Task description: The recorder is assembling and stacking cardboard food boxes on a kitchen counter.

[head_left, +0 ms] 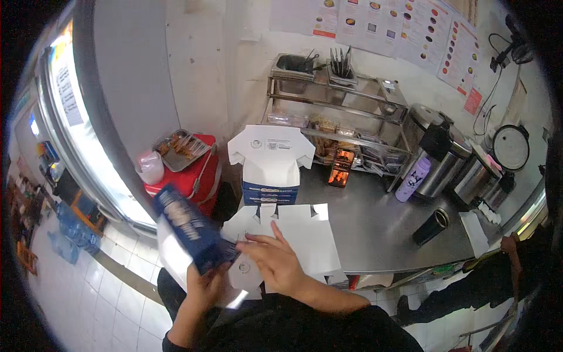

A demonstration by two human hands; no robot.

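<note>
As left hand (206, 286) holds carton (190, 226), counter edge (404, 268) stretches rightward

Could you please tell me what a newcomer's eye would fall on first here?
Probably the blue box, left of centre, gripped in the left hand with the right hand at its edge. Next might come the white-lidded open box on the steel counter beyond, then the red container to its left.

The left hand (205, 286) sits toward seven o'clock, its fingers curled in a grip above a steeply rising bare forearm (189, 324), while the right hand (274, 260), near six, stretches fingers toward ten o'clock, one raised toward eleven, its wrist angling back toward five.
</note>
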